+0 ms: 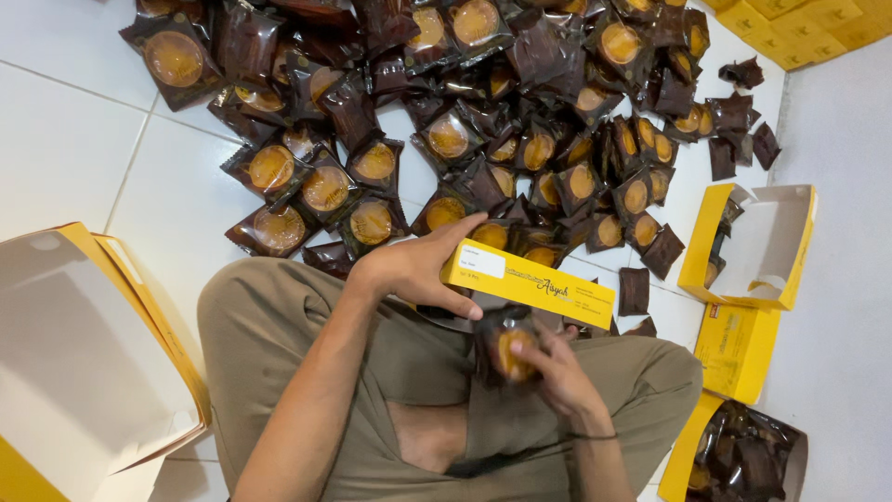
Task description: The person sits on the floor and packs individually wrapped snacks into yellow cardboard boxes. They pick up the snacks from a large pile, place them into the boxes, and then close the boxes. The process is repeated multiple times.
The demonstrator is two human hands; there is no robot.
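Observation:
My left hand [418, 265] grips a long, narrow yellow box [528, 282] by its left end, held flat above my lap. Just below it, my right hand [548, 363] holds a dark brown wrapped pastry packet [506, 349] with a round golden cake showing through its window. The packet sits right under the box's underside. I sit cross-legged in khaki trousers [307, 335] on a white tiled floor [65, 139]. A large heap of the same brown packets [483, 112] is spread over the floor in front of me.
An open yellow and white carton [84, 363] lies at my left. At my right are an open empty yellow box [757, 246], a flat yellow lid [734, 349] and a yellow box filled with packets [748, 455]. More yellow boxes [799, 28] are stacked at the top right.

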